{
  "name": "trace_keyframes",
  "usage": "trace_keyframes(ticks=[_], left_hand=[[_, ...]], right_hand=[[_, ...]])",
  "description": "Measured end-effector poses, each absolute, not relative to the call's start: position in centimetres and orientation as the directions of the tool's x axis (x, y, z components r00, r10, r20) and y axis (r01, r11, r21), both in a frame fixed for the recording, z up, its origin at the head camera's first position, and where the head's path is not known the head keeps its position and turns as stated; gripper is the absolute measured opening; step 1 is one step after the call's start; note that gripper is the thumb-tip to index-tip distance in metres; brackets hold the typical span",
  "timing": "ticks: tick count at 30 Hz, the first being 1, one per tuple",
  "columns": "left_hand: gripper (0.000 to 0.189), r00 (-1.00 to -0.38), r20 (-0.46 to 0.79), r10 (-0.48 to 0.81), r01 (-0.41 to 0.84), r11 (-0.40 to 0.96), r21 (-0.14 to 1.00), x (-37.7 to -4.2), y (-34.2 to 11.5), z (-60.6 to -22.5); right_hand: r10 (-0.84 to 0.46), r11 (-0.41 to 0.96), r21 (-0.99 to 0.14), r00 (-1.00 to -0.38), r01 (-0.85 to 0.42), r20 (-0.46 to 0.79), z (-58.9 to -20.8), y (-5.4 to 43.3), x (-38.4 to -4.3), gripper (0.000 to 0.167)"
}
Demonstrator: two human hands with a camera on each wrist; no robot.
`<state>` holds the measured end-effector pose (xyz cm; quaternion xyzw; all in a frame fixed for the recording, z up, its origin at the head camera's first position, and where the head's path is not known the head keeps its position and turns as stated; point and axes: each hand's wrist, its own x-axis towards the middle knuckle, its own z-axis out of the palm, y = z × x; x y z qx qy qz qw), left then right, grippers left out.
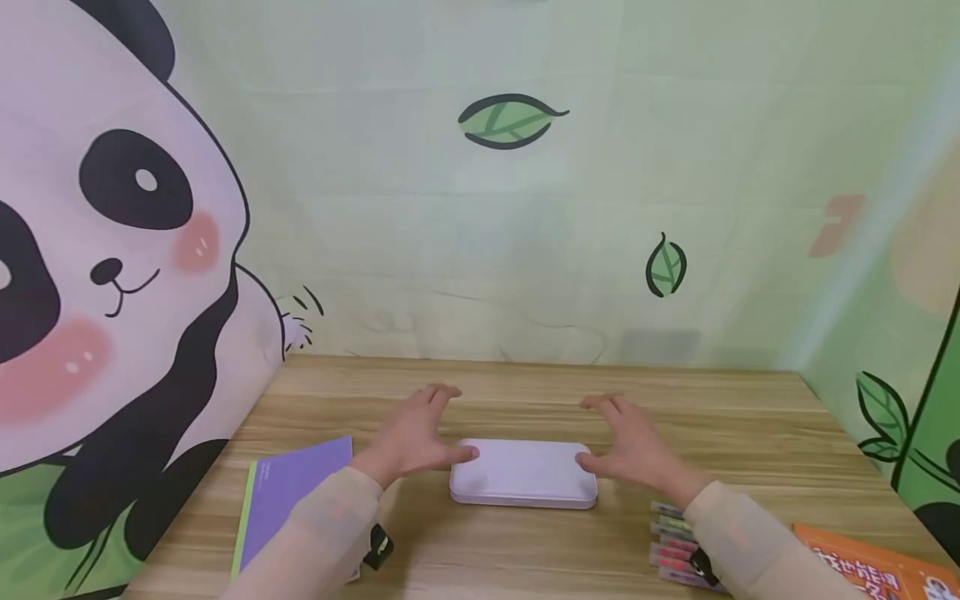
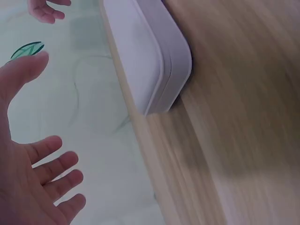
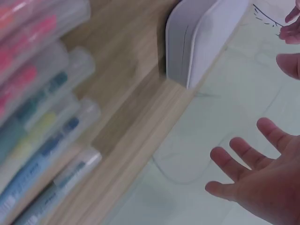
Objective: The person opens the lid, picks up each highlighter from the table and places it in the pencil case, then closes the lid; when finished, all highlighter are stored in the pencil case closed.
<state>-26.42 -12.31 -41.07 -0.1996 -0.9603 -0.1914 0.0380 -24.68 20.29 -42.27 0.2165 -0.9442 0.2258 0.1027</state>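
A closed white case (image 1: 523, 475) with rounded corners, like a pencil case, lies flat on the wooden table (image 1: 525, 558). At its left end hovers my left hand (image 1: 416, 437), thumb and fingers spread apart. My right hand (image 1: 630, 446) mirrors it at the right end, also spread. Both thumbs overlap the case's ends in the head view. In the left wrist view a gap shows between the left hand (image 2: 37, 178) and the case (image 2: 140, 51). The right wrist view likewise shows the right hand (image 3: 267, 173) apart from the case (image 3: 197, 42). Neither hand holds anything.
A purple notebook (image 1: 300, 492) with a green spine lies left, partly under the left forearm. Several capped markers (image 1: 671, 546) lie in a row beside the right sleeve. An orange printed book or packet (image 1: 885, 562) sits at front right. Behind the table hangs a panda-printed backdrop (image 1: 375, 208).
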Motion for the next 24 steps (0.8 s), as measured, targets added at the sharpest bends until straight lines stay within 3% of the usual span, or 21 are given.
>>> trace_keyframes(ticks=[12,19,24], left_hand=[[0.097,-0.871,0.067,0.487,0.458,0.753,0.472,-26.3,-11.5,-44.3],[0.104,-0.846,0.022,0.533,0.483,0.749,0.454,-26.5,-11.2,-45.4],[0.097,-0.840,0.003,0.542,0.489,0.756,0.434,-26.8,-11.2,-45.8]], right_hand=[[-0.483,0.746,-0.423,-0.855,-0.514,0.187,-44.2,18.9,-24.2,0.071],[-0.532,0.739,-0.415,-0.838,-0.531,0.124,-45.1,18.6,-24.5,0.071],[-0.551,0.743,-0.395,-0.829,-0.541,0.097,-45.4,18.5,-24.6,0.072]])
